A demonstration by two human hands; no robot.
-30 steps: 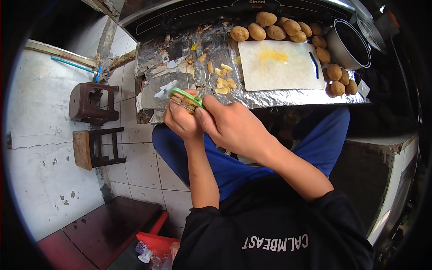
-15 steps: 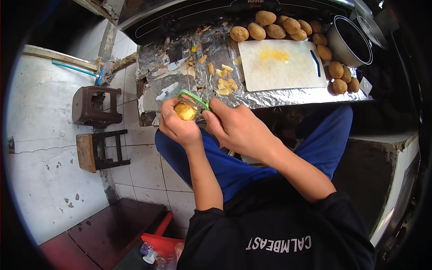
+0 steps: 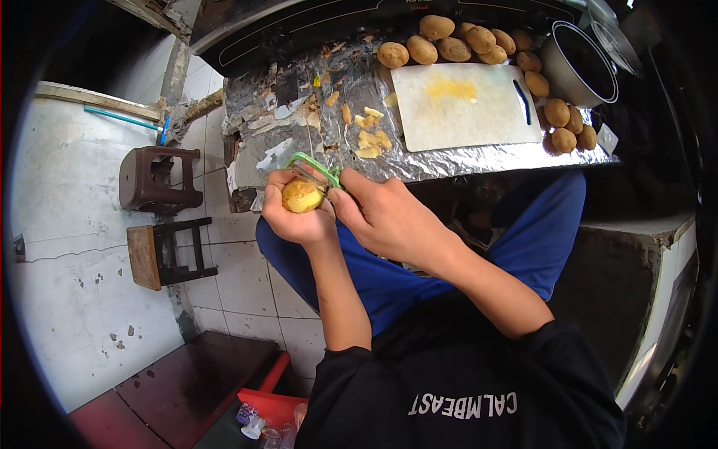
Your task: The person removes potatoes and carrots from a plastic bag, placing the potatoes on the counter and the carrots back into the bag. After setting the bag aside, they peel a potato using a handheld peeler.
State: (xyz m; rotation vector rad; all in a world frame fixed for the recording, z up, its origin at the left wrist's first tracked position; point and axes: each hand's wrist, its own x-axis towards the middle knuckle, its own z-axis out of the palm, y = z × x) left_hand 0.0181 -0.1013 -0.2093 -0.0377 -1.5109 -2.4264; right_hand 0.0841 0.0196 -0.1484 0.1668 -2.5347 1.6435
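Note:
My left hand (image 3: 296,221) is closed around a partly peeled potato (image 3: 302,196), its bare yellow flesh facing up. In my right hand (image 3: 374,209) is a green peeler (image 3: 320,166), pinched by the handle end, with its blade lying over the potato's far side. Both hands hang just off the near edge of the foil-covered counter (image 3: 351,168). Beyond them on the foil lies a small heap of peelings (image 3: 372,142).
A white cutting board (image 3: 449,120) with a yellow stain lies right of the peelings. Several unpeeled potatoes (image 3: 454,50) line its far and right sides. A metal pot (image 3: 557,71) stands at the back right. Two stools (image 3: 142,179) are on the left.
My left hand has turned the potato slightly, so more yellow flesh shows. The peeler has shifted a little left, over the potato's far side.

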